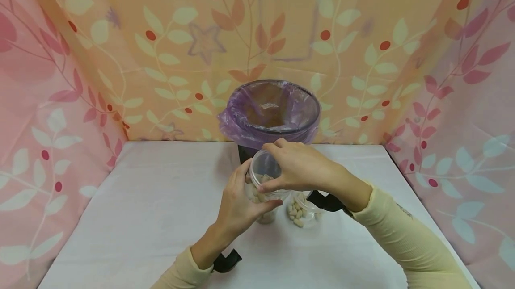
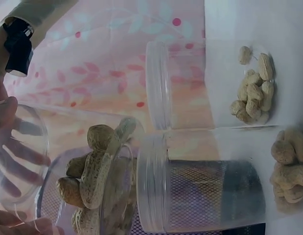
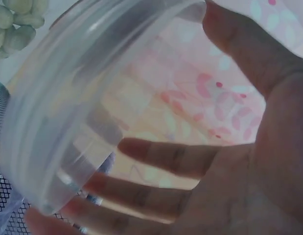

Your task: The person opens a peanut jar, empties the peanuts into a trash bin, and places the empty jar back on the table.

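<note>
Between both hands a clear plastic jar (image 1: 264, 165) is held tilted, its open mouth facing the head camera, with peanuts (image 2: 92, 171) inside. My left hand (image 1: 235, 204) grips its side, thumb at the front. My right hand (image 1: 303, 168) holds the rim with thumb and fingers spread around it; the right wrist view shows clear plastic rim (image 3: 63, 112) in that grasp. Below, a second clear jar (image 2: 151, 186) stands on the table with peanuts at its base, partly hidden in the head view. Another clear jar (image 2: 158, 85) with peanuts stands to its right.
Behind the hands stands a dark mesh bin (image 2: 195, 196) lined with a purple bag (image 1: 241, 130). A white cloth covers the table (image 1: 161, 208). Patterned fabric walls (image 1: 161, 56) enclose the back and both sides.
</note>
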{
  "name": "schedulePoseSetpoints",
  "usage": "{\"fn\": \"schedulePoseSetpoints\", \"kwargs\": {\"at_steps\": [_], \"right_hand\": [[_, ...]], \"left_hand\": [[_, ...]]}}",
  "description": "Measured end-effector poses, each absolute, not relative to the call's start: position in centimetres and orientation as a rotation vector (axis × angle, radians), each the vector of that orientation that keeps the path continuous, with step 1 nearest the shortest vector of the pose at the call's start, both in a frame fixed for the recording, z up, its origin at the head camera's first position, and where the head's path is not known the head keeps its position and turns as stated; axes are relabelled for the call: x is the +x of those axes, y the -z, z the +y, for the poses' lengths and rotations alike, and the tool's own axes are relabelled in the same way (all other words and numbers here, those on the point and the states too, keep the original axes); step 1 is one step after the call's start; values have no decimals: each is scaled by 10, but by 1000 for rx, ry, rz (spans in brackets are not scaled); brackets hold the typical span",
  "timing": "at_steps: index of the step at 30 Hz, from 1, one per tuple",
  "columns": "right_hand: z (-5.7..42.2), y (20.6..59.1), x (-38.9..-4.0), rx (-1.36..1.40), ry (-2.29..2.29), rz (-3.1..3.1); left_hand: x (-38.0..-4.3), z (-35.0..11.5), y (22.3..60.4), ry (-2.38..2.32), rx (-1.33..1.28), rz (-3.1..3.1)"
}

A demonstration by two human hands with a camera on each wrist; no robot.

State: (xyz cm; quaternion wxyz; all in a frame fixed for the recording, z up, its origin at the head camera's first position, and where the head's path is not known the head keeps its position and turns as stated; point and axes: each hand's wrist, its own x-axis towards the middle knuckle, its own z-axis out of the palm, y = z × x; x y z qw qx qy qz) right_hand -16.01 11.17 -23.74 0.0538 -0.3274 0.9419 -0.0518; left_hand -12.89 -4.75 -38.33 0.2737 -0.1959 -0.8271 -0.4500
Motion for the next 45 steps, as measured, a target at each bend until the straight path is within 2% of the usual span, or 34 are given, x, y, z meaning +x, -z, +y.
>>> {"fn": "schedulePoseSetpoints", "kwargs": {"at_steps": [14, 38, 45], "right_hand": [[128, 233, -176, -1428, 303, 2531], [144, 232, -173, -1603, 343, 2424], [159, 219, -174, -1725, 430, 2458]], "left_hand": [[-125, -55, 378, 1497, -549, -2333], [-120, -59, 369, 1705, -616, -2446], [-124, -68, 374, 1748, -626, -2418]]}}
